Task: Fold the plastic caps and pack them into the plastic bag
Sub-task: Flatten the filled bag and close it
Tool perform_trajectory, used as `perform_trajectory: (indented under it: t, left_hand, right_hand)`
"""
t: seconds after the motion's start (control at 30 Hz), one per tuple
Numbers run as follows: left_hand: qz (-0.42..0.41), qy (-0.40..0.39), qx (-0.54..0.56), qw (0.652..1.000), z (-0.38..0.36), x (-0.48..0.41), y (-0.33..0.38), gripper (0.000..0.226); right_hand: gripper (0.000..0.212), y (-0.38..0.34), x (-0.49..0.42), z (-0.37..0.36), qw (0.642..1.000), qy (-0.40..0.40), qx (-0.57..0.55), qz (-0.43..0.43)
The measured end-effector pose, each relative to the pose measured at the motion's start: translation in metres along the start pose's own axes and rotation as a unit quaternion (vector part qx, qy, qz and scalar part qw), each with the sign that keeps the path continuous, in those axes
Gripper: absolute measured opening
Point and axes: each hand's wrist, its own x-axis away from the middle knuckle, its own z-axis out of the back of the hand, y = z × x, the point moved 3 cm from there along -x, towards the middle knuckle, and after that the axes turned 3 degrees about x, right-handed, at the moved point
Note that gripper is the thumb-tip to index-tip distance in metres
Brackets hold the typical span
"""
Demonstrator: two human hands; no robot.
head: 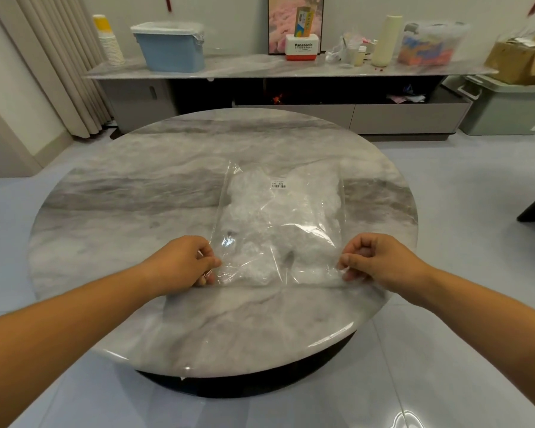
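Observation:
A clear plastic bag (309, 208) lies flat on the round marble table (136, 211), its near edge toward me. Crumpled white plastic caps (254, 211) fill it, seen through the film. A small barcode sticker (278, 184) sits on its upper face. My left hand (183, 261) pinches the bag's near left corner between thumb and fingers. My right hand (374, 261) pinches the near right corner the same way. Both hands hold the near edge just above the tabletop.
Behind the table runs a long low marble shelf (244, 67) with a blue bin (172, 46), stacked paper cups (110, 41), a Panasonic box (301, 46), a cream bottle (386, 40) and a covered container (430, 44). A green-grey crate (507, 106) stands at the right.

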Motion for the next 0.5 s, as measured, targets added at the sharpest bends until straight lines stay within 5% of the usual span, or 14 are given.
perform_trajectory:
  t: [0.5]
  left_hand:
    - [0.013, 0.025, -0.065, 0.998, 0.002, -0.004, 0.000, 0.025]
  right_hand:
    - [0.019, 0.001, -0.008, -0.015, 0.970, 0.094, 0.222, 0.015]
